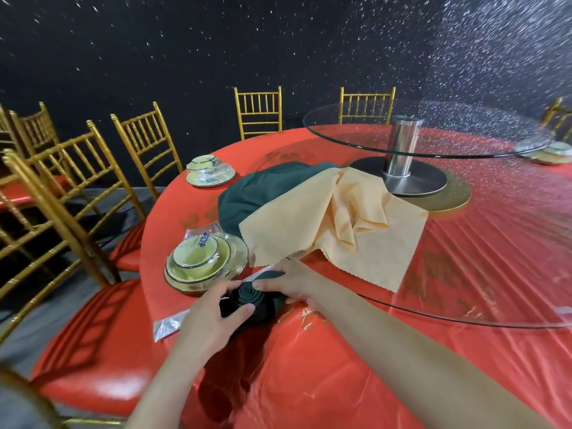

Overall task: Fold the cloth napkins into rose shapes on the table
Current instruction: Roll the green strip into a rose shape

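The dark green napkin [249,295], rolled into a spiral rose, is gripped from the left by the left hand [213,309], whose thumb and fingers are curled about its outer layers. It is pinched from the right by the right hand [289,281], the thumb laid against the top of the coil. The roll is held at the near edge of the red-covered counter [340,382]. A clear-wrapped utensil packet [168,325] is seen beneath the hands, and a wrapped stack of dishes [201,263] just beyond to the left. Farther in, a peach napkin [334,224] is spread loose, partly laid over a dark green cloth [266,187]. Behind these, a glass turntable [433,134] is raised on a metal post.
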The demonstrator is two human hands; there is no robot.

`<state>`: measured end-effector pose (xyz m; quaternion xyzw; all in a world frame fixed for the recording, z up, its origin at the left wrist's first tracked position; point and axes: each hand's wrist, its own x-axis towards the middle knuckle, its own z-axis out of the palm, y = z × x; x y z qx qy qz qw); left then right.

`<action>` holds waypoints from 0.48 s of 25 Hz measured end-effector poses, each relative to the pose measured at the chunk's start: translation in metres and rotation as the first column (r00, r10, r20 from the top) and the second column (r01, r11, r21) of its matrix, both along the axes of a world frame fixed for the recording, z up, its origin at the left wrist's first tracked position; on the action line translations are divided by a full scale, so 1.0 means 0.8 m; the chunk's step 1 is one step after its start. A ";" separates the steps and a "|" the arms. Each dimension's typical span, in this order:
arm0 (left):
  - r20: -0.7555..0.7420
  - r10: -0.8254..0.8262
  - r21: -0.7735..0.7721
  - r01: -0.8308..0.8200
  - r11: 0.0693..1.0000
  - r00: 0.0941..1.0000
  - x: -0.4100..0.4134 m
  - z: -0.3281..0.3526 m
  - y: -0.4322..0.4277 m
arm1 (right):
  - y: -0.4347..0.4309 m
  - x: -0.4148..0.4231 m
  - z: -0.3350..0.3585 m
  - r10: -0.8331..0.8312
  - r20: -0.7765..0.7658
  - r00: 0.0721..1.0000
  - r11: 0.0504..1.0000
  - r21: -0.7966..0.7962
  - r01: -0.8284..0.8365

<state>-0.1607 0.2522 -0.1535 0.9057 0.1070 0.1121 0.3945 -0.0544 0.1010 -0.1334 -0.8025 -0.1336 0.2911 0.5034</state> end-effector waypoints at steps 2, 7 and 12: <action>0.022 0.011 -0.017 -0.011 1.000 1.000 -0.003 -0.001 -0.003 | 0.001 0.000 -0.002 -0.005 0.009 1.000 1.000 0.003 0.005; 0.016 0.014 -0.019 -0.014 1.000 1.000 -0.004 -0.003 -0.002 | -0.001 -0.006 0.003 0.002 -0.019 1.000 0.999 0.048 -0.001; 0.033 0.073 -0.100 -0.069 0.993 0.997 0.001 -0.007 -0.005 | 0.000 -0.011 0.000 0.008 0.030 1.000 0.997 0.073 -0.010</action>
